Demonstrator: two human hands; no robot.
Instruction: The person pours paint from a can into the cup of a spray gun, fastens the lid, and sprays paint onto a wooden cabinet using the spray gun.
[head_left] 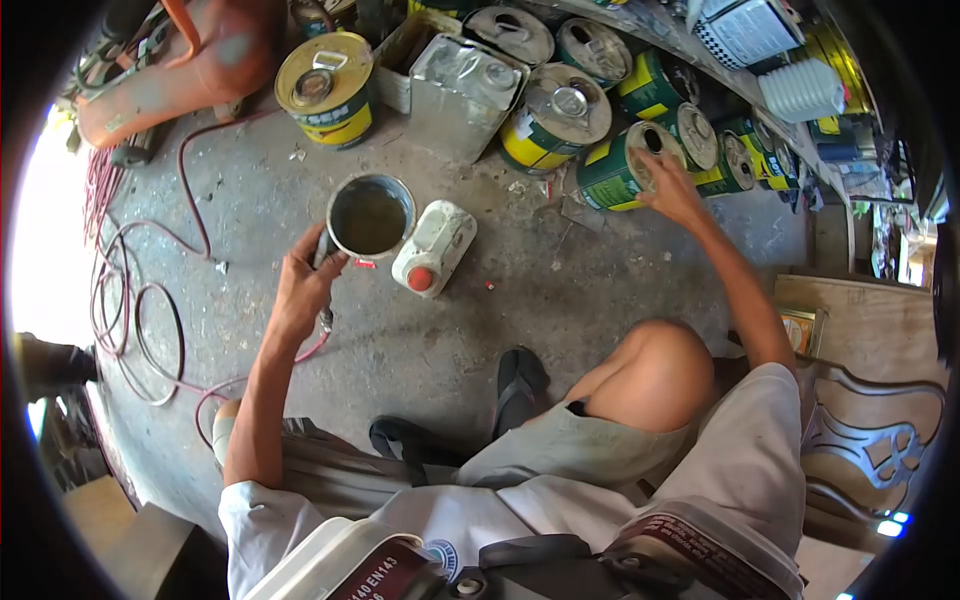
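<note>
While the left hand is wrapped round the handle of a round cup with liquid inside, the right hand has its fingers on the top of a green can; whether they grip it, I can't tell. Between the hands, just beside the cup, sits a white jug. More cans crowd in beyond the right hand, a square tin stands ahead between both, and red hose loops left of the cup grip.

Two hands, one cup, one bottle, two sandals and at least eight round cans were there.
</note>
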